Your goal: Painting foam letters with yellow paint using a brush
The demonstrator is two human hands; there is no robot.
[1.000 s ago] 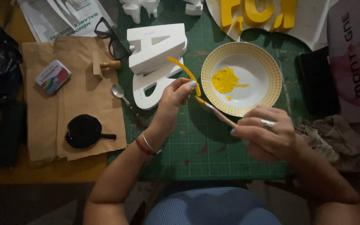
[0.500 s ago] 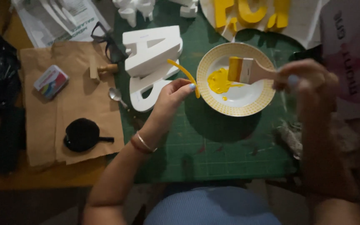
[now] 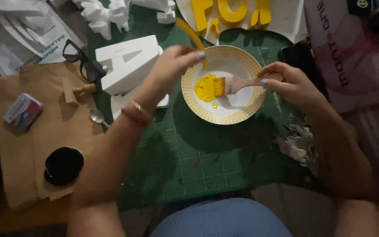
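Bare forearms, no sleeves. The left hand [image 3: 174, 66] has pale blue nail polish and two thin bangles [image 3: 137, 112] at the wrist — the right hand [image 3: 288, 81] has matching blue nails.

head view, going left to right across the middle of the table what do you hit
small tin → eyeglasses → white letter A → left hand → yellow paint in the plate → brush → right hand

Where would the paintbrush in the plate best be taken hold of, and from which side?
Probably by the bare wooden handle of the paintbrush, coming from the plate's right, where the right hand already pinches it. The bristles lie in yellow paint at the middle of the plate, and the handle runs out over the right rim, the only clean part.
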